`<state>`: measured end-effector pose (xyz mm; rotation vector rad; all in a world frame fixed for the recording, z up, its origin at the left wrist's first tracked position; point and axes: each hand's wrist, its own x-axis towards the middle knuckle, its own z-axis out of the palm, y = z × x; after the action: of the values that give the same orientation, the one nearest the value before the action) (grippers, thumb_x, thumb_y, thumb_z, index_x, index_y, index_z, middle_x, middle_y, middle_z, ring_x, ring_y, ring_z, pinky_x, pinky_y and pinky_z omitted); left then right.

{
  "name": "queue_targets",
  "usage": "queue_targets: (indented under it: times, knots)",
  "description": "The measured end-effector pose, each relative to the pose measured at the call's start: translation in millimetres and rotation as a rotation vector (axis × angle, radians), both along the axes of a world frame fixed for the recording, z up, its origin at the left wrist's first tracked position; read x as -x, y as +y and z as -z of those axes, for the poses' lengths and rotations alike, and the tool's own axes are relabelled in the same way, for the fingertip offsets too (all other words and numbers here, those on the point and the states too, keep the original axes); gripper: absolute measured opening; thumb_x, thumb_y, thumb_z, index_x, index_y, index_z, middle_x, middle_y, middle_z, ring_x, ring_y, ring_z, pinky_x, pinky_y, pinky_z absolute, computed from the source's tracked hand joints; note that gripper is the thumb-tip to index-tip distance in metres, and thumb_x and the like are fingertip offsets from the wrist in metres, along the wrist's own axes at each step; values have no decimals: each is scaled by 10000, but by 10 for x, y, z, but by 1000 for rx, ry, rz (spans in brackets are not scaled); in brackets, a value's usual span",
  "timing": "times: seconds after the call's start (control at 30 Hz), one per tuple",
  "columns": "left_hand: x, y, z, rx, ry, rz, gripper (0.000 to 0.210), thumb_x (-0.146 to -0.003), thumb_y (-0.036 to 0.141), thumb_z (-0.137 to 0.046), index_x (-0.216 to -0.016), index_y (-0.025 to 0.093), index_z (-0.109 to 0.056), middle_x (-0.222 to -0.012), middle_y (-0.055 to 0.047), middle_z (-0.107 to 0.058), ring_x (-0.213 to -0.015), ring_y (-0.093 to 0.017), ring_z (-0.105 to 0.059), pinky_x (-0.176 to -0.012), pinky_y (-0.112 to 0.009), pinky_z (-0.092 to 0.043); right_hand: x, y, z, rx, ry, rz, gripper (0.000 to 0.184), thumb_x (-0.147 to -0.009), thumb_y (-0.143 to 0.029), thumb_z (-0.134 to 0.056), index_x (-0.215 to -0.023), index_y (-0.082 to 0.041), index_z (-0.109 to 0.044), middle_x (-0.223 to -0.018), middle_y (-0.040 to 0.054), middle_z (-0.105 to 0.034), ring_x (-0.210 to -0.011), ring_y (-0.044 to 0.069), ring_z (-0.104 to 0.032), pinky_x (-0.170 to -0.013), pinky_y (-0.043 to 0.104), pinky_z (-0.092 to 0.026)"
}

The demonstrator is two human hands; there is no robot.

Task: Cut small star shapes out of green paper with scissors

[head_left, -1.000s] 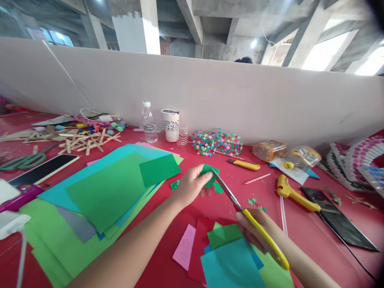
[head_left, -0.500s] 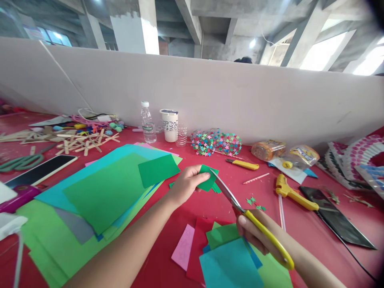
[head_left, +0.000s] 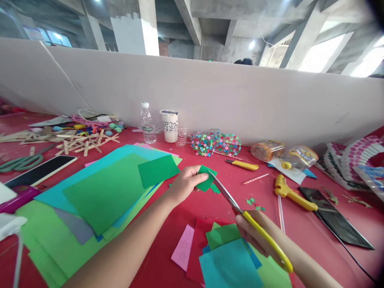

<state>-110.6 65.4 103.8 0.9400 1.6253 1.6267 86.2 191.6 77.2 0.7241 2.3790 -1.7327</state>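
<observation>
Between the thumb and fingers of my left hand (head_left: 187, 182) is a small piece of green paper (head_left: 205, 183). My right hand (head_left: 255, 232) is closed around the yellow handle of a pair of scissors (head_left: 231, 199). The scissor tips meet the upper right edge of the green piece; the blades look nearly together. Green scraps (head_left: 215, 189) lie on the table just below the piece. A larger dark green sheet (head_left: 159, 171) rests on the paper stack left of my left hand. Small green stars (head_left: 251, 201) lie beyond my right hand.
Stacked coloured paper (head_left: 105, 188) covers the left side, with cut squares (head_left: 229, 262) in front. A bottle (head_left: 147, 124), cup (head_left: 170, 126) and star-filled containers (head_left: 214, 143) stand along the partition. A utility knife (head_left: 244, 164), glue gun (head_left: 292, 194) and black tablet-like slab (head_left: 336, 218) are on the right.
Almost nothing differs. The scissors and green paper have shifted very slightly left, both still held, with the tips at the paper's edge.
</observation>
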Motion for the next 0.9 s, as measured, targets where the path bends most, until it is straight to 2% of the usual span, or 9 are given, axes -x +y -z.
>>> queue_targets:
  times: [0.47,0.63,0.9]
  knots:
    - [-10,7,5,-6,-5,-7,220,-732,365,-600,-667,156,-580,-573,14,-545,-522,-107,-467,-483,-216,-328,17,7,-10,-46,-13,-9,499,-768,-649,-513,-585,-192,-430,-364,-97,-338,-288,38,-278,-311,159,-197]
    - [-57,22,16,-51,-25,-11,230,-760,368,-592,-670,158,-577,-573,17,-546,-529,-105,-485,-492,-212,-385,-13,26,29,21,64,-43,559,-768,-727,-418,-657,-182,-476,-333,-104,-334,-309,49,-260,-365,176,-235]
    - [-223,87,61,-166,-202,-59,214,-777,351,-597,-758,141,-636,-624,-12,-618,-527,-114,-550,-497,-230,-437,-74,46,36,122,164,-120,502,-882,-618,-349,-746,-166,-519,-370,-95,-356,-324,60,-297,-384,189,-254]
